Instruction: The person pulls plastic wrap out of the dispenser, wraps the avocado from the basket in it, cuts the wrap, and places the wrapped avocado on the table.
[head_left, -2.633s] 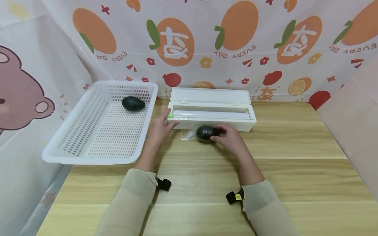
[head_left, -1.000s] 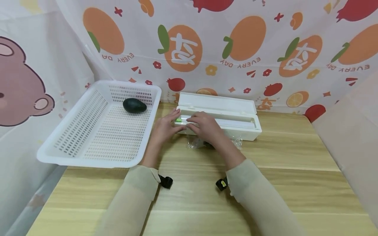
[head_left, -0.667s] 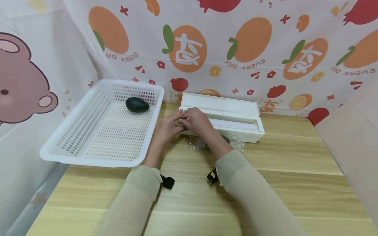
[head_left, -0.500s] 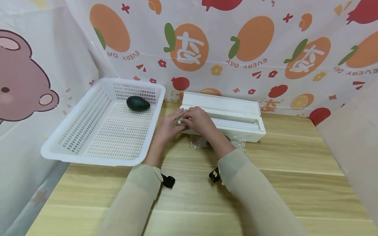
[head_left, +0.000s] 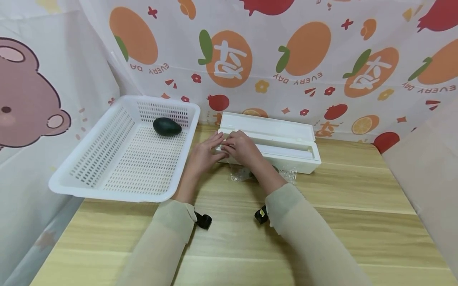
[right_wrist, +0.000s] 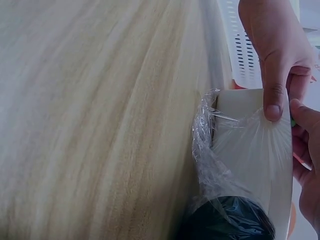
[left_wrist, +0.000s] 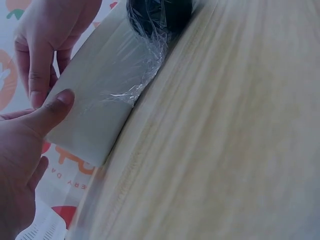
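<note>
A white cling film box (head_left: 304, 163) stands at the table's back with its lid up and a roll inside. My left hand (head_left: 204, 154) grips its left end; the thumb presses film against the front face. My right hand (head_left: 243, 149) reaches across to the same end, fingers pinched together at the rim, where a green slider cutter (right_wrist: 293, 121) shows beside them. Cling film (right_wrist: 205, 145) runs down the front face to a dark green avocado (right_wrist: 225, 220), wrapped and lying against the box. In the head view my right forearm mostly hides that avocado.
Left of the box, a white perforated basket (head_left: 196, 123) holds another avocado (head_left: 167, 126). A fruit-print cloth (head_left: 272, 91) hangs right behind the box. The wooden table (head_left: 358, 222) extends to the front and right.
My right hand has let go of the wrapped avocado and moved left to the box's left end, at the slider. Film now spans the box front. In the last half second the hands barely moved.
</note>
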`<state>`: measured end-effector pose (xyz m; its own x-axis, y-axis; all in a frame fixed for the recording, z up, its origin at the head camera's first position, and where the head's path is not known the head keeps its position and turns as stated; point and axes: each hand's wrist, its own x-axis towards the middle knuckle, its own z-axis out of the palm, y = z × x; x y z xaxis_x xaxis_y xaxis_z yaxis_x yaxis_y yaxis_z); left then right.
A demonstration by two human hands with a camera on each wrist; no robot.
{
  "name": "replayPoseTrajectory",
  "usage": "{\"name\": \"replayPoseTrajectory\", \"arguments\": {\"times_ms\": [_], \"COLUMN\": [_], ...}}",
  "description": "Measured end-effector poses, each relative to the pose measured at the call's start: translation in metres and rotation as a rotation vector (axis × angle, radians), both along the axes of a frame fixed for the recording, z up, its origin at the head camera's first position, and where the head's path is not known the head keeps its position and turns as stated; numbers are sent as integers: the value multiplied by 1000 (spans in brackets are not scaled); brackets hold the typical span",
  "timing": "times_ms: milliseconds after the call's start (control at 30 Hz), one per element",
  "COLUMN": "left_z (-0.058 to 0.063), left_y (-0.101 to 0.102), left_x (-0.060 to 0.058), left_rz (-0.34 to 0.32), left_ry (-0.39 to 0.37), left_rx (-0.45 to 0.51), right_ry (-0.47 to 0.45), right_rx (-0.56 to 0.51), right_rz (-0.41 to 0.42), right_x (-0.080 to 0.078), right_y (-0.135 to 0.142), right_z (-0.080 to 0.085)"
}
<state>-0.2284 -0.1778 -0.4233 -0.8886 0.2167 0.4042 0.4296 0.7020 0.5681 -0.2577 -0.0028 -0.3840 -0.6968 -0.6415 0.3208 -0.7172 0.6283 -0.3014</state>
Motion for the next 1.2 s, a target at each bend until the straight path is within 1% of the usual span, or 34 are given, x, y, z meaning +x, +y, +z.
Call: {"name": "replayPoseTrajectory", "arguments": {"times_ms": [133, 300, 500, 700, 933, 1133, 1200], "left_z": [1, 0, 1, 2, 6, 3, 2], "left_y": [2, 4, 6, 8, 5, 2, 3], "left_x": [-1, -1, -2, -3, -3, -3, -3], "left_rz": [4, 14, 6, 6, 18, 16, 14], "left_ry": [-11, -31, -42, -73, -81, -102, -101], "left_rx": [42, 62, 82, 65, 13, 4, 7], "right_ry": [-46, -109, -170, -188, -166, -218, -218], "right_rx": [-49, -103, -130, -121, -125, -112, -103], "right_rz": [-13, -12, -12, -22, -37, -83, -88], "right_x": [-1, -4, -6, -5, -3, -1, 0], "right_y": [4, 11, 19, 31, 57, 75, 80], "right_z": [0, 1, 2, 5, 5, 4, 4]}}
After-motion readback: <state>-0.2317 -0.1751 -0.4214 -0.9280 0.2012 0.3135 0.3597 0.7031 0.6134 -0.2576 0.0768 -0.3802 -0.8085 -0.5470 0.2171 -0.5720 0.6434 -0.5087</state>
